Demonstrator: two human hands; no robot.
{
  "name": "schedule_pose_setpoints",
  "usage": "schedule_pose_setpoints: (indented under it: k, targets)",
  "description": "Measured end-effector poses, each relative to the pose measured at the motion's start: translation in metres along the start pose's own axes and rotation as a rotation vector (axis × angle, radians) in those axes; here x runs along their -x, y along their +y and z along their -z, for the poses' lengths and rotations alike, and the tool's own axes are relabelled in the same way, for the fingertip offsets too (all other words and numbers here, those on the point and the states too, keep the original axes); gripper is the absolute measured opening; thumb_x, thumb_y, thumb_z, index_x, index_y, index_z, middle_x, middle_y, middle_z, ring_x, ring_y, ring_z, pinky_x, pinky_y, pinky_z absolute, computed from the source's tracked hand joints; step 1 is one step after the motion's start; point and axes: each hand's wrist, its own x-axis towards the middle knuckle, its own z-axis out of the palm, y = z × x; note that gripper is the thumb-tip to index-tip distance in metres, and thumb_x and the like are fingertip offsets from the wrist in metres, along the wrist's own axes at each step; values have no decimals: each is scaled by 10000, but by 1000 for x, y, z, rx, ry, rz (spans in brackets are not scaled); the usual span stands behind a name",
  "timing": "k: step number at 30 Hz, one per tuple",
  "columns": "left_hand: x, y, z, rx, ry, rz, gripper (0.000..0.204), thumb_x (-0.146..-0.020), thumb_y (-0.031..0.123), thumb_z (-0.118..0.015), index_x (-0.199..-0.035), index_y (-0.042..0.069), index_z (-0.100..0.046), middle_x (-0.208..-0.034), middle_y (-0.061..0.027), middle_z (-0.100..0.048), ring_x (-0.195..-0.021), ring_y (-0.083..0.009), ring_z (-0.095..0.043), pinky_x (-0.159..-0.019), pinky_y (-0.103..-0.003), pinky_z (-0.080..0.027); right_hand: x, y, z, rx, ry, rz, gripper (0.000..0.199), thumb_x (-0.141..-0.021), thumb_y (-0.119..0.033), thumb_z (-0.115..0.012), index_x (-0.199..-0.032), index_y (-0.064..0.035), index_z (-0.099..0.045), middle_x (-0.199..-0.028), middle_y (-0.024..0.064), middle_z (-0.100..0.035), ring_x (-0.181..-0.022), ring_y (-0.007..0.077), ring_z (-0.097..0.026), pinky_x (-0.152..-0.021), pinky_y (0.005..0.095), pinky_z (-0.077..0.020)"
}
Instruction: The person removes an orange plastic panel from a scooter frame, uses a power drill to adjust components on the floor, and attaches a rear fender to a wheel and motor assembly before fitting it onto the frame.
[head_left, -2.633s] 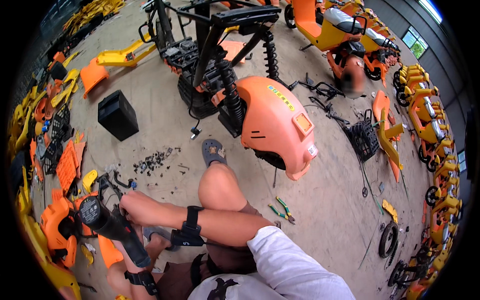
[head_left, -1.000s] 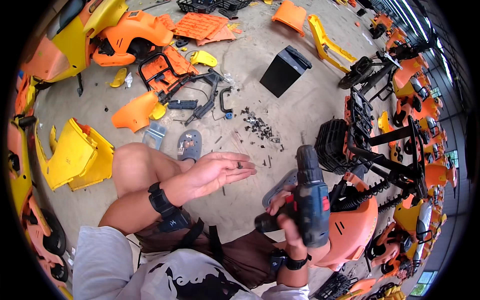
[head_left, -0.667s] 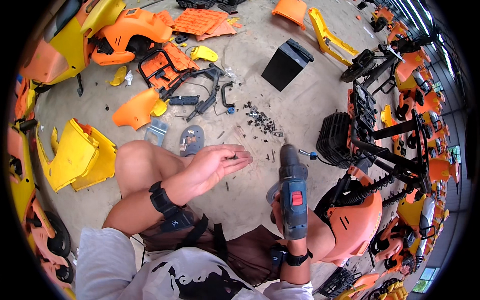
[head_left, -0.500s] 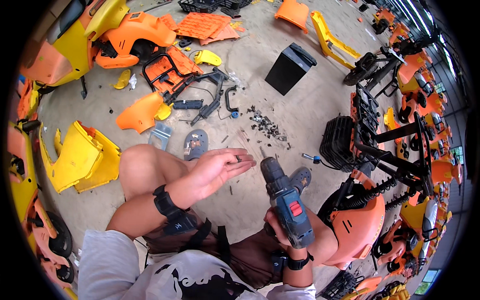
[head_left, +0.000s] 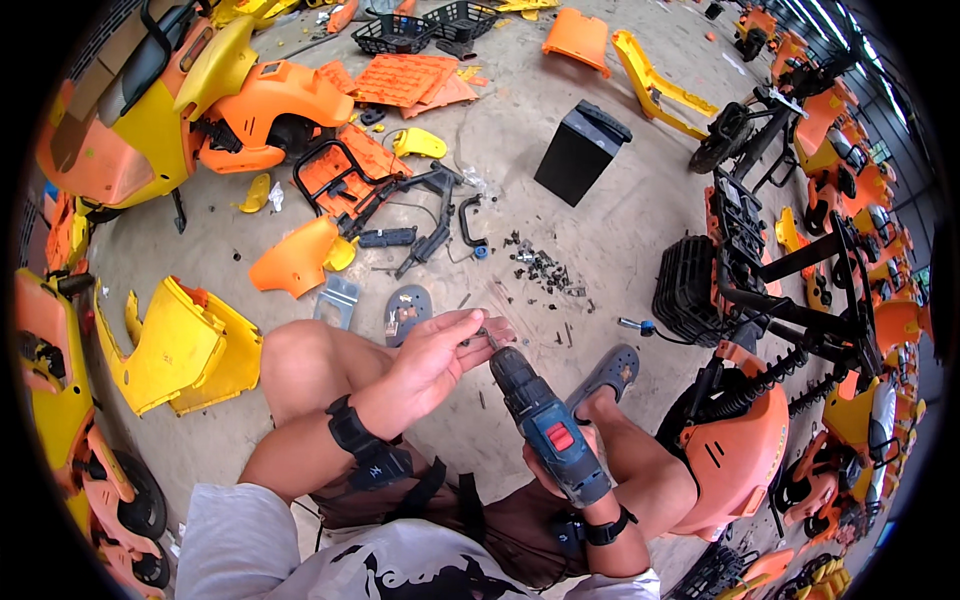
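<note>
In my right hand [head_left: 545, 470] is a blue and black cordless drill [head_left: 545, 420] with a red switch on top, gripped by its handle and pointing up and to the left. The drill's bit reaches the fingers of my left hand [head_left: 430, 365]. That hand is turned partly palm up, thumb raised, fingers stretched out and a little blurred around the bit's tip. Whether they touch the bit, or a small part lies there, I cannot make out. Beyond my hands, many small dark screws and fasteners [head_left: 545, 270] lie scattered on the concrete floor.
A black box-shaped battery [head_left: 580, 150] stands ahead. Black frame pieces [head_left: 430, 215] and orange panels [head_left: 295, 255] lie ahead left. Yellow body panels [head_left: 185, 345] rest by my left knee. A partly stripped scooter [head_left: 735, 440] stands close on my right; others line both sides.
My left hand has turned and its thumb has come up. The drill has swung left, bringing its bit to the left fingers. The view has shifted slightly.
</note>
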Motion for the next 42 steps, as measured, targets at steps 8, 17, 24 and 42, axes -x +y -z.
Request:
schedule_pose_setpoints:
  k: [8, 17, 24, 42]
  targets:
    - [-1, -4, -1, 3, 18, -28, 217, -944, 157, -576, -1052, -31, -567, -1122, -180, -618, -1075, -300, -612, -963, -391, -490, 2, 4, -3, 3, -26, -39, 286, -644, -51, -744, -899, -20, -619, -669, 106, -592, -554, 260, -615, -552, 299, -498]
    - [-4, -11, -4, -12, 59, -47, 227, -951, 164, -564, -1060, -35, -566, -1128, -179, -618, -1068, -293, -616, -944, -378, -503, 6, 2, -11, -71, -28, -188, 341, -675, -85, -769, -976, -10, -628, -690, 122, -645, -585, 222, -657, -590, 302, -519]
    - [-3, -7, -4, -19, 25, -57, 235, -967, 172, -530, -1069, -37, -564, -1161, -185, -603, -1109, -309, -594, -955, -379, -486, 9, 14, -22, -28, -31, -58, 359, -671, -58, -742, -1005, -20, -617, -726, 129, -628, -603, 261, -652, -587, 315, -521]
    - [58, 1, -208, -272, -640, -48, 336, -975, 331, -518, -1076, 13, -554, -1056, -156, -642, -970, -213, -622, -861, -311, -492, 45, -120, 113, 613, 632, 44, 464, -630, -184, -723, -1058, -34, -630, -779, 86, -648, -668, 262, -628, -613, 346, -470]
